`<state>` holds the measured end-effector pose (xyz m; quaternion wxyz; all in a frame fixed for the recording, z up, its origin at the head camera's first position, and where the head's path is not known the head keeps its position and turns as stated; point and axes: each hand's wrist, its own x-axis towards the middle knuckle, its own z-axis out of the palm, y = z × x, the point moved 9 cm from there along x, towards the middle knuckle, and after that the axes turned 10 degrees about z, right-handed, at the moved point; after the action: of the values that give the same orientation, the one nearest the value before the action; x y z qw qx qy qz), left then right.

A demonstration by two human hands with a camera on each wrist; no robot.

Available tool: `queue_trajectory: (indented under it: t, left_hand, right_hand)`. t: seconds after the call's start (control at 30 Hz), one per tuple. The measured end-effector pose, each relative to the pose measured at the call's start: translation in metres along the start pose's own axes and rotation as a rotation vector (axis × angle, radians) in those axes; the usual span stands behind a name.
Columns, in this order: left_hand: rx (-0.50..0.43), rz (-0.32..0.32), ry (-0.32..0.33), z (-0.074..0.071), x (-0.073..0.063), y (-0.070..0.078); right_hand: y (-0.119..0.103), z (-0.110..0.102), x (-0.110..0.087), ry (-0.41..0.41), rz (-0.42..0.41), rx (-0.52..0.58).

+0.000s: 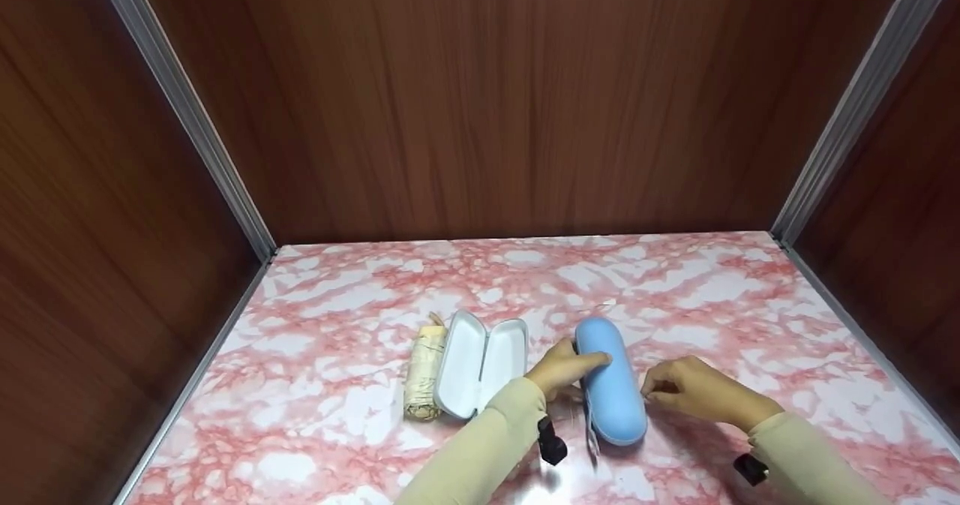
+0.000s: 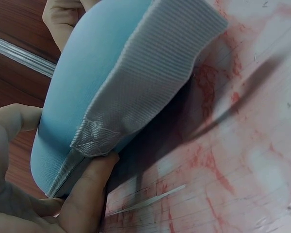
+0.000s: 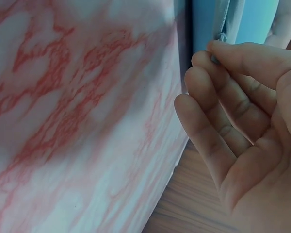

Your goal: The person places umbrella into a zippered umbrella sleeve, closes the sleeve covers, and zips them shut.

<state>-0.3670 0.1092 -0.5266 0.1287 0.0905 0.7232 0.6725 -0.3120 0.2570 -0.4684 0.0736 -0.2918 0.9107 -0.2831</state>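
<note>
A long, rounded light-blue zippered case [image 1: 619,404] lies on the marbled table. My left hand [image 1: 559,370] grips it from the left side, thumb over the top and fingers along the zipper seam, as the left wrist view shows. A grey ribbed strap [image 2: 145,73] sticks out from that side of the case. On the opposite side, my right hand [image 1: 697,391] pinches the small zipper pull [image 3: 222,37] between thumb and index finger. Its other fingers are loosely bent. In the right wrist view, the zipper runs along the case edge above the fingertips.
Left of my left hand stands an open hard case [image 1: 505,355] with a pale inside, its two halves spread. Against it lies a beige rolled bundle [image 1: 424,370] with a small loop at its far end. Wood-grain panels [image 1: 480,100] enclose the pink-and-white table [image 1: 322,340].
</note>
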Motion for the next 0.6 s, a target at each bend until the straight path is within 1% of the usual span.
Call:
queue_trajectory:
  t: [0.2, 0.4, 0.6]
  left_hand:
    - [0.0, 0.008, -0.005, 0.0, -0.0002, 0.0014]
    - [0.011, 0.013, -0.025, 0.0004, 0.0005, 0.0015]
    - [0.02, 0.017, -0.015, 0.0007, 0.0002, 0.0032]
  right_hand:
    - [0.0003, 0.0015, -0.0034, -0.016, 0.023, 0.008]
    - [-0.003, 0.002, -0.0063, -0.028, 0.015, 0.016]
    - [-0.003, 0.0022, -0.005, -0.036, 0.024, 0.029]
